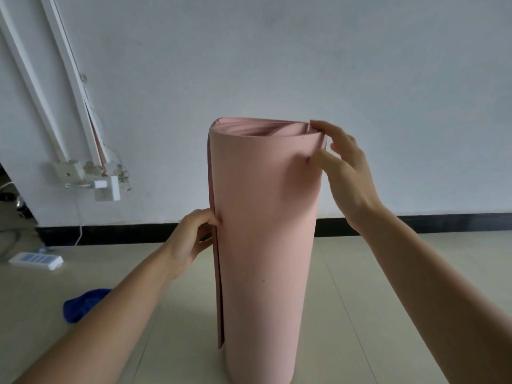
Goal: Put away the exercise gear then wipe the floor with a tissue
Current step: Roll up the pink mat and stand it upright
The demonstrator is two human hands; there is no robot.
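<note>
**Two bare forearms reaching to a pink rolled foam exercise mat (266, 231) stood on end**

Closest to my view, both forearms come in from the lower corners, and the foot of the mat stands between them on the pale tiled floor (374, 286). The roll is upright, its loose outer edge running down its left side.

On my feed the left hand (191, 239) is at about mid-height on that side. Its fingers (206, 217) are curled and pinch the loose edge, thumb on the front. The right hand (346, 173) is higher, at the top right of the roll. Its forefinger lies on the rim and its thumb dents the outer wrap just below. The other fingers (340, 142) are spread, straight and clear of the foam.

Left of the left arm, a crumpled blue cloth-like thing (80, 304) lies on the tiles; I cannot tell just what it is. Further back lies a white power strip (36, 260).

Beyond the roll, a black skirting board (443, 223) runs along the foot of a white wall (277, 65). A white plug-in charger (106, 187) sits in a battered socket at left, under slanting white conduit (66, 79).
</note>
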